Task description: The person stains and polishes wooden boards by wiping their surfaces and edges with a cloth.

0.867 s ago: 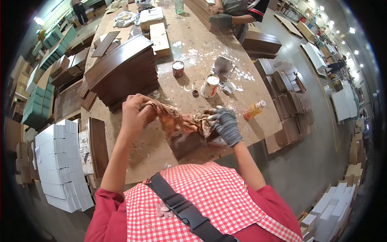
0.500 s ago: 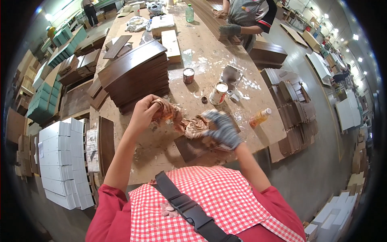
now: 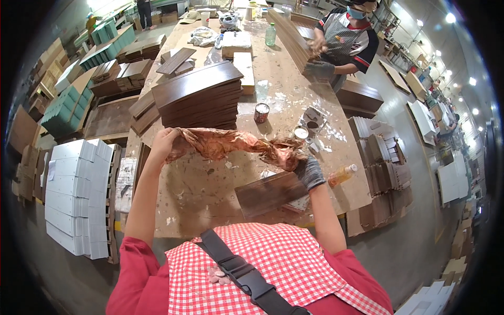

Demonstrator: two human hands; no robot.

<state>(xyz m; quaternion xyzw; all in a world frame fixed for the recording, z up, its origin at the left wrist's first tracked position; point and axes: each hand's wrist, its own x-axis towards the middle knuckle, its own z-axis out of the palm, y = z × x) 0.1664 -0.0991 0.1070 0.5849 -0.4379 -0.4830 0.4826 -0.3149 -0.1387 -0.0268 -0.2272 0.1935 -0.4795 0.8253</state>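
Observation:
A brown-stained rag [image 3: 223, 144] stretches between my two hands above the worktable. My bare left hand [image 3: 167, 144] grips one end, near the stack of dark brown boards [image 3: 199, 97]. On the other side my right hand [image 3: 310, 172], in a grey striped glove, is closed on the bunched end. Below the rag, close to my right hand, a single dark brown board [image 3: 270, 193] lies tilted over a pale piece beneath it. An open can [image 3: 300, 133] is partly hidden behind the rag's right end.
A small dark can [image 3: 261, 113] stands mid-table. An orange bottle [image 3: 342, 175] is at the right edge, a green bottle [image 3: 270, 34] farther back. Across the table a co-worker [image 3: 346, 42] handles long brown boards. White panels [image 3: 79, 197] are stacked on the left floor.
The rag was bunched between my hands low over the board. My hands have moved apart, and it is now pulled out long and raised. The view has also shifted.

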